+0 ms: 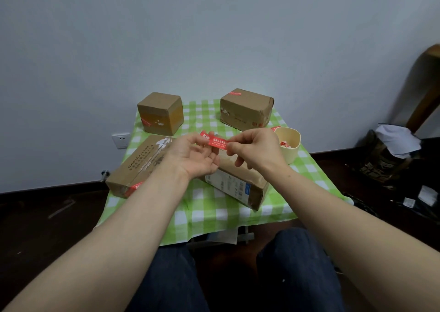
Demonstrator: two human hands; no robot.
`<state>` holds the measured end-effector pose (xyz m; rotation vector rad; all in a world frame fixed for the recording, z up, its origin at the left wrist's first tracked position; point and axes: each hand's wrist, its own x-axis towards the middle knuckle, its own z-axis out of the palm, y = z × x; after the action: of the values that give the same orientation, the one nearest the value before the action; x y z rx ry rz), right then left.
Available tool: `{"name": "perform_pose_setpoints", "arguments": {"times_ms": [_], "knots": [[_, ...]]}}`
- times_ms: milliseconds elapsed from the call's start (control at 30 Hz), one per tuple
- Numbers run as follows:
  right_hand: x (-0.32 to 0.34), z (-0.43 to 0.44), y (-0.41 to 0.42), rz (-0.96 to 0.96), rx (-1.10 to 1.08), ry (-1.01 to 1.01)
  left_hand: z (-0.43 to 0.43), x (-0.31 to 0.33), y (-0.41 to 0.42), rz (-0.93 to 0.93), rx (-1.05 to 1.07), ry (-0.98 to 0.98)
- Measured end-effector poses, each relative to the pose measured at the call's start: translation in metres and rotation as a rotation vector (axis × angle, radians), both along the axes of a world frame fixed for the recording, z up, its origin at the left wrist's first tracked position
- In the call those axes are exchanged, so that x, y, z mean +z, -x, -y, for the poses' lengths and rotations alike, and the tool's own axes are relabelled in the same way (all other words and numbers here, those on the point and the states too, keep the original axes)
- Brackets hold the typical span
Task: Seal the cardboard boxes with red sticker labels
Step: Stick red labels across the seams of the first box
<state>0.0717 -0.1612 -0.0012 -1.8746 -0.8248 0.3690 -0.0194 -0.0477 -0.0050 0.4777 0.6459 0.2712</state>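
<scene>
Red sticker label (217, 142) held level in the air between both hands, above the centre box (238, 180); left hand (192, 159) palm up, its grip pinching the label's left end; right hand (254, 149) with its grip pinching the right end; long box (138, 166) at left on the green-checked worktop (214, 211), red label at its near corner; behind, well apart, rear-left box (160, 112) and rear-right box (246, 109), each bearing a red label; cream cup (291, 145) just beside the right hand.
</scene>
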Motion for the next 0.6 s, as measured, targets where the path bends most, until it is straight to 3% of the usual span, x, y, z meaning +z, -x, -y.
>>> {"name": "perform_pose_setpoints", "arguments": {"times_ms": [400, 600], "knots": [[0.014, 0.009, -0.017, -0.227, -0.077, -0.133, -0.001, 0.013, -0.021, -0.143, 0.098, -0.210], [0.021, 0.016, -0.039, -0.269, -0.089, -0.042, -0.001, 0.017, -0.040, -0.262, 0.053, -0.556]]}}
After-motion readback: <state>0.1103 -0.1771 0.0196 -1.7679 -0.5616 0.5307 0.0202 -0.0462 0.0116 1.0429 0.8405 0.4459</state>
